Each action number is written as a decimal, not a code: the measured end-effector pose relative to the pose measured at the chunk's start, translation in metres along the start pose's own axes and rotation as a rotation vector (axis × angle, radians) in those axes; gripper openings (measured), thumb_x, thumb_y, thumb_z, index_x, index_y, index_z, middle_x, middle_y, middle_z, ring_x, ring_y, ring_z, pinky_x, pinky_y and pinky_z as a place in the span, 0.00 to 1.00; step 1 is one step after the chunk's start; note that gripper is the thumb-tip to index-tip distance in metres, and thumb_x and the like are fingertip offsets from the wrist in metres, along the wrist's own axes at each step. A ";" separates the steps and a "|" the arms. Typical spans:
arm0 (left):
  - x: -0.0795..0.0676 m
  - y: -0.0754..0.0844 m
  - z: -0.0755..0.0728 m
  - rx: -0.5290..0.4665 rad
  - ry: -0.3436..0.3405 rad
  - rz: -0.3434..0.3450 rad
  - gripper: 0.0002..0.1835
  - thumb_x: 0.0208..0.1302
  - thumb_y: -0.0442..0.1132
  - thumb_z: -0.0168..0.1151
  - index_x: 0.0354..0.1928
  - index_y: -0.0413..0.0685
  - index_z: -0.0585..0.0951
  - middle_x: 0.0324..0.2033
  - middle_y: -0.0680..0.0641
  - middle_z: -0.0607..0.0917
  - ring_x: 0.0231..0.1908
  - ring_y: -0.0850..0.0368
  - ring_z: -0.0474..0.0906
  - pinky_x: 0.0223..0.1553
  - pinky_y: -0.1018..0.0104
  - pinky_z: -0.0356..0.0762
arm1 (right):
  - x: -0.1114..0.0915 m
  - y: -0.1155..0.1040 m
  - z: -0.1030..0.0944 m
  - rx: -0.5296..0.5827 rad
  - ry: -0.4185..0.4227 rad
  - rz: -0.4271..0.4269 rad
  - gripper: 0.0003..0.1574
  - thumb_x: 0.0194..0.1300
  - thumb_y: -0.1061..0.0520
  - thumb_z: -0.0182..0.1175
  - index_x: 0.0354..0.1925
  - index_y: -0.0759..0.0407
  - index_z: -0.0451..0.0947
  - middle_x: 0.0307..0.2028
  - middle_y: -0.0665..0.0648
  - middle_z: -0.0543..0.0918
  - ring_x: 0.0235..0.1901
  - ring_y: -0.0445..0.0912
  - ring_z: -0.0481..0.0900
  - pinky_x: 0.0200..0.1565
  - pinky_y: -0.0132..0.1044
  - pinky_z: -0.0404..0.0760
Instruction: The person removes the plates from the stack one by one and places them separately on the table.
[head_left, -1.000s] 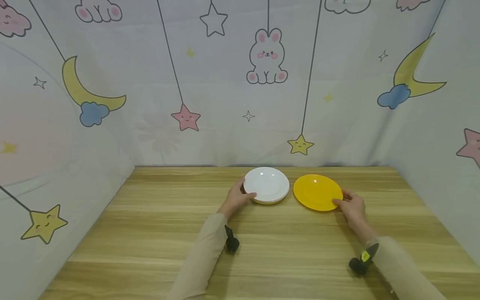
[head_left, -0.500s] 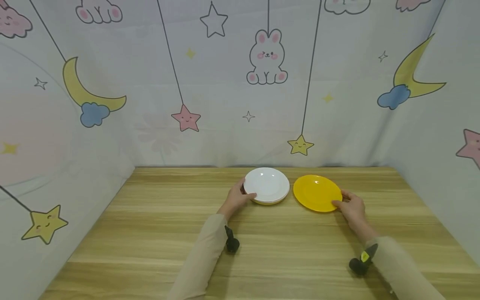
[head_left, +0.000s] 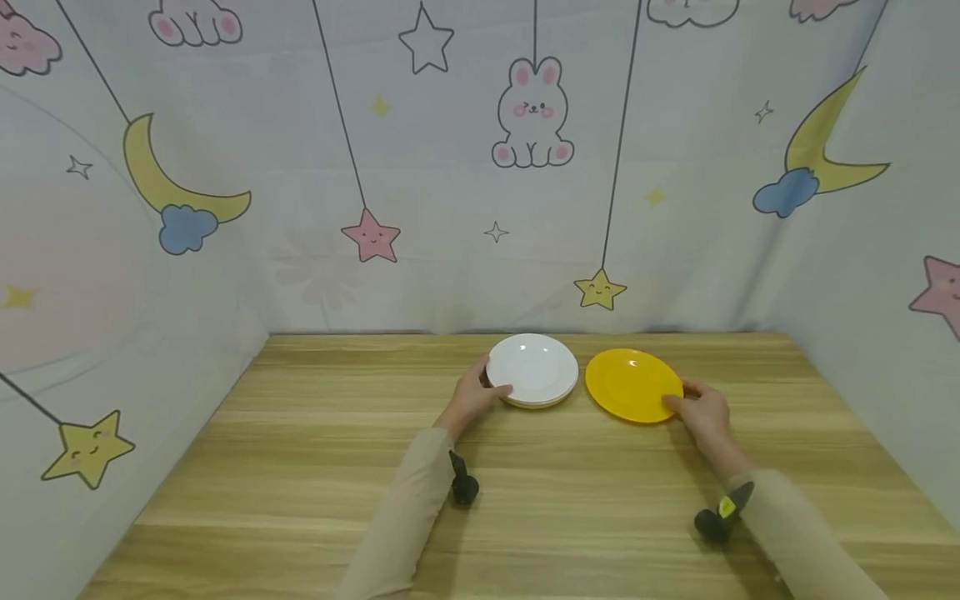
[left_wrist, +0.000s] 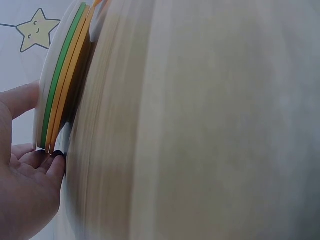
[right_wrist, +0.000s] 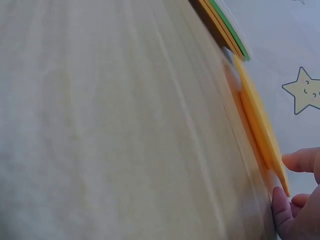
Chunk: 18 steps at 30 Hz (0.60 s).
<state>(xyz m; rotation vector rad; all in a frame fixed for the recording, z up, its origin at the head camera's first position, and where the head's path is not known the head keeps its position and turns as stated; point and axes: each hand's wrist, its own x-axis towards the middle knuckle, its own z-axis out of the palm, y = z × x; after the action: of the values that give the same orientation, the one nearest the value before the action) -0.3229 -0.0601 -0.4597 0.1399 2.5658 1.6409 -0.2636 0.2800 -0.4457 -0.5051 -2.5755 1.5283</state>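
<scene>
At the back of the table, my left hand (head_left: 474, 398) grips the left edge of a stack of plates. A white plate (head_left: 532, 368) is on top; in the left wrist view a green plate (left_wrist: 58, 75) and orange-yellow plates (left_wrist: 64, 95) show beneath it. The left thumb lies on the white rim and the fingers sit under the stack. To the right, my right hand (head_left: 705, 417) pinches the right rim of a yellow plate (head_left: 633, 385), thumb on top and fingers below. In the right wrist view that plate (right_wrist: 260, 120) sits low over the tabletop, close to the stack.
The wooden table (head_left: 585, 508) runs back to a printed cloth (head_left: 450, 183) with stars, moons and a rabbit. Cloth also borders the left and right sides. A black wrist camera (head_left: 465, 489) is on the left wrist, and another black camera (head_left: 716, 525) on the right.
</scene>
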 end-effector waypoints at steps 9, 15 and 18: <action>0.000 0.000 -0.001 0.003 -0.004 0.010 0.43 0.54 0.40 0.66 0.67 0.34 0.54 0.65 0.37 0.60 0.64 0.48 0.58 0.63 0.60 0.59 | 0.005 -0.006 -0.003 -0.028 -0.006 0.036 0.38 0.59 0.57 0.57 0.60 0.77 0.58 0.59 0.74 0.64 0.59 0.61 0.62 0.59 0.48 0.67; 0.001 -0.001 -0.001 0.003 0.000 0.018 0.43 0.54 0.40 0.66 0.67 0.34 0.55 0.65 0.37 0.60 0.64 0.48 0.58 0.63 0.60 0.59 | 0.009 -0.011 -0.006 -0.069 -0.013 0.035 0.39 0.60 0.55 0.56 0.61 0.76 0.56 0.61 0.73 0.62 0.61 0.63 0.58 0.62 0.51 0.61; 0.001 -0.001 -0.001 -0.004 0.002 0.017 0.43 0.54 0.39 0.66 0.67 0.34 0.54 0.65 0.38 0.60 0.64 0.48 0.58 0.63 0.61 0.59 | 0.010 -0.015 -0.005 -0.089 -0.017 0.006 0.40 0.60 0.54 0.56 0.62 0.76 0.56 0.61 0.73 0.62 0.60 0.63 0.59 0.61 0.51 0.62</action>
<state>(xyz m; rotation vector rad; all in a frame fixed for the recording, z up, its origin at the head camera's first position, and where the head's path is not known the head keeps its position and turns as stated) -0.3236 -0.0615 -0.4606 0.1610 2.5696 1.6526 -0.2754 0.2810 -0.4305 -0.5124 -2.6669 1.4304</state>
